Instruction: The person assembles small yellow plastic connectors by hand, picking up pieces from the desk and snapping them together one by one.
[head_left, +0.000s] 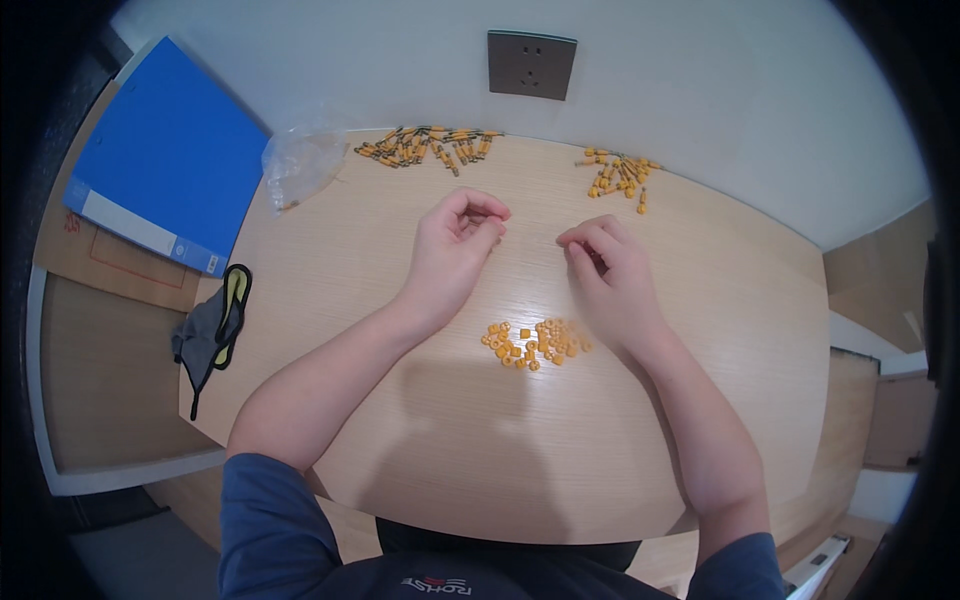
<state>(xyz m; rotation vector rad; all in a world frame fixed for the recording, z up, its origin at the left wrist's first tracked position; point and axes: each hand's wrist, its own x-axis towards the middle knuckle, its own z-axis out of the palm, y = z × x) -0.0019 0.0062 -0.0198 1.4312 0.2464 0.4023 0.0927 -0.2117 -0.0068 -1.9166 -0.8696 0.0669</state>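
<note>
My left hand (455, 245) is raised over the middle of the table, its fingers curled in and the thumb tip pressed to them. Opposite it, my right hand (612, 268) is closed in a pinch of thumb and forefinger. Whatever either one holds, if anything, is too small or hidden to make out. Between my forearms lies a loose heap of small yellow caps (525, 345), some ring-shaped. Beyond my left hand are several slim yellow pins with dark ends (425, 147). Behind my right hand lies a smaller group of yellow pins with wider yellow heads (622, 178).
A wood-grain table (480, 440) meets the wall at its far edge. At the left are a clear plastic bag (303, 162), a blue folder (170, 150) on cardboard, and a grey cloth item with black edging (210, 325). A dark socket plate (532, 65) is on the wall.
</note>
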